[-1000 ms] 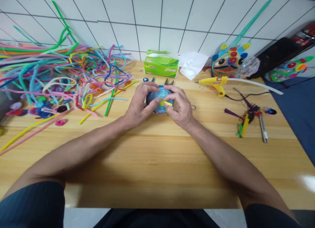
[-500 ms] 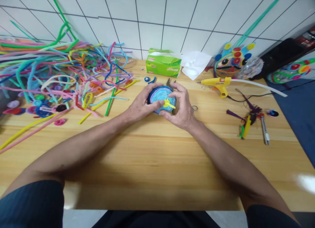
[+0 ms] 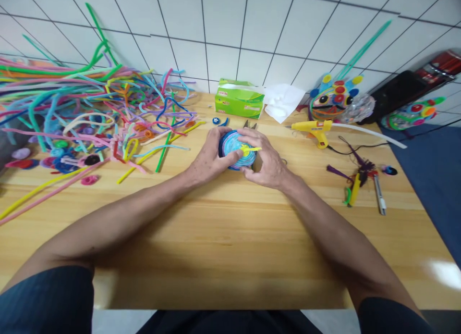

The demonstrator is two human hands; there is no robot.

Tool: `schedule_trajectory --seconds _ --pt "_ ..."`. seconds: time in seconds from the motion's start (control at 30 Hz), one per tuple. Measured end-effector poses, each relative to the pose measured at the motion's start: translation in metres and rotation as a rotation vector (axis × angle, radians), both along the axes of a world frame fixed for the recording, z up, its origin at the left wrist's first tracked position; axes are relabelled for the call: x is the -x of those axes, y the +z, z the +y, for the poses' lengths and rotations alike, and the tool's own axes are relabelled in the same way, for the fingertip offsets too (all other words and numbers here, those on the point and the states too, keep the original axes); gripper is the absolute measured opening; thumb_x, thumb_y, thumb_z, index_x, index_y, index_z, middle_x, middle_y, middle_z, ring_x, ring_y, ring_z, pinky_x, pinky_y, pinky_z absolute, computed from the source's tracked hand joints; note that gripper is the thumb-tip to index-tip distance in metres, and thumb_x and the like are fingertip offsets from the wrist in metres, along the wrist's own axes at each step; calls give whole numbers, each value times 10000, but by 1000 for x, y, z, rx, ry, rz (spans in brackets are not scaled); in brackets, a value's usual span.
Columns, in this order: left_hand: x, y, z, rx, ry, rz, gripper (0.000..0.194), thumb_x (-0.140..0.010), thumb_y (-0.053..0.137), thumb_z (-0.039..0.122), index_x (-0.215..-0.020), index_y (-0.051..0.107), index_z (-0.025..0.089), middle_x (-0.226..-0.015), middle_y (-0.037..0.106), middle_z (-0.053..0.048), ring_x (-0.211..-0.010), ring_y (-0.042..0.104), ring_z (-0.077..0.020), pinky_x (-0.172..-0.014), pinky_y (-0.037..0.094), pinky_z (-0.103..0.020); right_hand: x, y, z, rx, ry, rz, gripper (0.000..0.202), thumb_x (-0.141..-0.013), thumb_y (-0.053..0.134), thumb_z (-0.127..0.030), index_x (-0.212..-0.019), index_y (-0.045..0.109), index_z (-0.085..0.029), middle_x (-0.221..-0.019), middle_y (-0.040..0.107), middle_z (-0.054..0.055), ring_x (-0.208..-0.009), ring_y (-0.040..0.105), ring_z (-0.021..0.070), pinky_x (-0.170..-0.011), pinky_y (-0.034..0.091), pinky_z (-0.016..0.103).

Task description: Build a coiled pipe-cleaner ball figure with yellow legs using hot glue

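Note:
Between both hands is a round coiled disc (image 3: pixel 232 142) in light blue with a dark blue edge. My left hand (image 3: pixel 210 157) grips its left side, the thumb lying across the front on a small yellow piece (image 3: pixel 248 150) near the disc's centre. On the right side, my right hand (image 3: pixel 265 162) curls its fingers round the disc, fingertips close to the yellow piece. Just behind the disc, the jaws of pliers (image 3: pixel 250 125) show; the rest of them is hidden. A blue button-like piece (image 3: pixel 216 120) lies behind my left hand.
Many coloured pipe cleaners (image 3: pixel 65 98) cover the left side. A green tissue pack (image 3: pixel 239 101) stands at the back. To the right are a yellow glue gun (image 3: pixel 317 131), a decorated mask-like figure (image 3: pixel 329 101) and a cutter knife (image 3: pixel 379 194).
The camera view has shifted slightly. The yellow piece has turned, its free end now pointing right, and my right fingers have moved nearer to it. Both hands still hold the disc.

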State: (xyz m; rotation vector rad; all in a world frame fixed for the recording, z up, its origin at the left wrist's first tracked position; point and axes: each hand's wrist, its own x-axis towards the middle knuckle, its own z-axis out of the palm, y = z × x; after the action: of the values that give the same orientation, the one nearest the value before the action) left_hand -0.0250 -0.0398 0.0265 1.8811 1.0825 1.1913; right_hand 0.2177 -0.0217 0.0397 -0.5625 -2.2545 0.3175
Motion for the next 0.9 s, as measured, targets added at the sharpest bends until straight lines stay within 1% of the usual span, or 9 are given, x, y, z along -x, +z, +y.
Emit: schedule_trajectory --seconds 0.17,0.27,0.33,0.4,0.5,0.57,0.63,0.73,0.9 --pt "0 4 6 22 -96 -12 825 -996 760 714 -1603 508 216 -1651 577 -189 -1514 595 -376 -1308 496 -551 2 0 -1 -9 39 17 885 -855 766 -202 -1674 446 -305 -1727 581 164 -1633 553 374 -1334 487 707" --pt "1 9 9 -22 -92 22 725 -984 775 631 -1546 563 225 -1589 632 -171 -1474 624 -369 -1293 504 -550 2 5 -6 21 24 27 806 -918 797 -337 -1657 476 -326 -1726 588 148 -1612 571 389 -1316 503 705" --pt "1 13 9 -33 -75 46 653 -967 782 569 -1489 589 228 -1518 663 -154 -1418 648 -356 -1253 533 -536 1 11 -11 20 -34 60 698 -960 793 -425 -1607 546 -343 -1670 640 133 -1542 628 395 -1272 543 693" --pt "1 17 8 -41 -71 65 596 -956 779 520 -1441 598 225 -1452 677 -138 -1378 655 -342 -1230 542 -518 0 17 -14 -18 -100 116 535 -996 778 -422 -1512 647 -361 -1523 735 107 -1403 714 369 -1194 603 650" --pt "-1 23 6 -58 -78 65 548 -953 768 487 -1391 602 204 -1398 674 -137 -1353 650 -332 -1232 528 -498 0 24 -16 -79 -134 170 257 -1036 753 -338 -1291 777 -360 -1211 828 57 -1133 792 294 -1012 673 543" --pt "-2 26 4 -35 -92 39 552 -951 767 490 -1377 593 187 -1380 667 -145 -1321 663 -327 -1199 548 -480 1 25 -15 -86 -138 180 124 -1054 735 -317 -1154 807 -337 -1057 841 34 -992 801 257 -916 680 490" --pt "-3 27 2 8 -111 10 564 -952 769 502 -1375 576 183 -1362 670 -142 -1271 685 -317 -1138 583 -459 2 23 -13 -74 -146 186 77 -1063 736 -332 -1084 809 -321 -980 850 21 -921 805 241 -873 682 463" --pt "-4 28 0 30 -112 -15 545 -961 768 517 -1355 570 199 -1319 688 -116 -1212 699 -300 -1087 607 -438 1 20 -13 -63 -181 191 74 -1066 751 -350 -1055 815 -316 -978 869 17 -922 823 238 -869 688 449" --pt "-6 26 -4 3 -71 -27 541 -982 773 554 -1352 574 213 -1349 687 -121 -1258 690 -306 -1131 601 -450 1 14 -16 -87 -219 226 44 -1053 782 -313 -1070 822 -323 -1109 885 20 -1023 844 242 -932 695 457"
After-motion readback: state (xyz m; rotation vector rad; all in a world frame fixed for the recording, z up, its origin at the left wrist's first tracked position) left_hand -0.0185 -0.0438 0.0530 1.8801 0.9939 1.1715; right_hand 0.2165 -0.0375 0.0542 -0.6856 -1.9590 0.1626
